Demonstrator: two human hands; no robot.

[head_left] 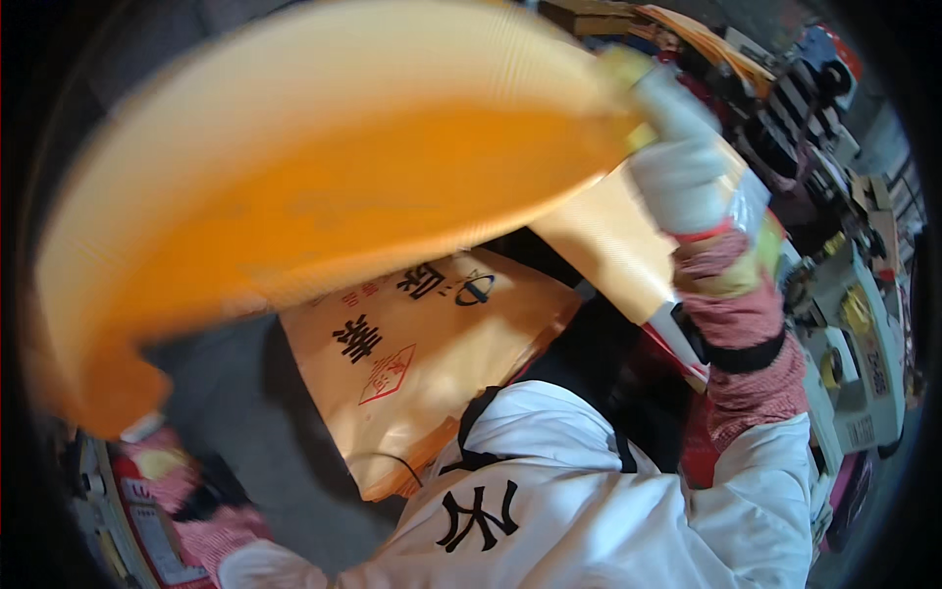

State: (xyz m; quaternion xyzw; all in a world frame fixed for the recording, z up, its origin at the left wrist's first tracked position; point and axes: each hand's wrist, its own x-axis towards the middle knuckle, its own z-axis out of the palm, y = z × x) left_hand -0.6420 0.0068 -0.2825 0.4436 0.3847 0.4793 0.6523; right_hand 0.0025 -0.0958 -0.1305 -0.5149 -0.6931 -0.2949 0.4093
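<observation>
Left hand (144, 429) and right hand (679, 162) clutch opposite ends of the billowing orange sack (343, 187), seemingly light, floppy and slick, best gripped at corners

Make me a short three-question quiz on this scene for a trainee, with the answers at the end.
1. True or false: the right hand wears a pale glove.
2. Multiple choice: what colour is the band around the pink sleeve on the right forearm? A: blue. B: black. C: green.
3. Open question: which looks more blurred, the raised orange sheet or the printed orange sack below it?

Key: 1. True. 2. B. 3. The raised orange sheet.
</observation>
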